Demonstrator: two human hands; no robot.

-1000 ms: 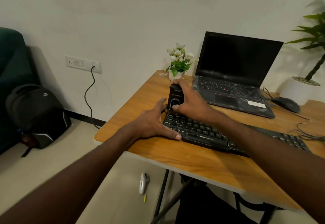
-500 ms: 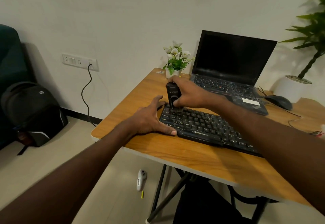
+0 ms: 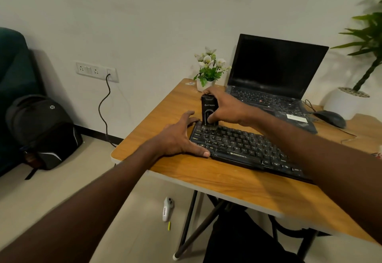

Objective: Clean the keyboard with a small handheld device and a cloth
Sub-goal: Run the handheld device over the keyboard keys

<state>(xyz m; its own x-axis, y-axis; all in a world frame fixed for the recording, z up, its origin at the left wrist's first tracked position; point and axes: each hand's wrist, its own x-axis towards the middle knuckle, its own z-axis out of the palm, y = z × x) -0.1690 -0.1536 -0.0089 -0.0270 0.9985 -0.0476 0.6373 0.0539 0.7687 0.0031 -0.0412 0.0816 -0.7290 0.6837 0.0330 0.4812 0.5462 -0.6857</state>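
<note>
Hand point(image 3: 227, 107) nearer, flowers point(image 3: 208, 64) potted.

Warm, dim indoor light falls on a wooden table point(image 3: 217, 182), leaving soft shadows beneath both forearms and a broad shadow on the wall behind a dark chair point(image 3: 12, 72) at far left. The laptop screen point(image 3: 277, 64) shows faint smudged reflections. Wide-angle distortion bends the frame's edges, and the potted plant point(image 3: 370, 35) at far right is blurred; the centre stays reasonably sharp.
</note>
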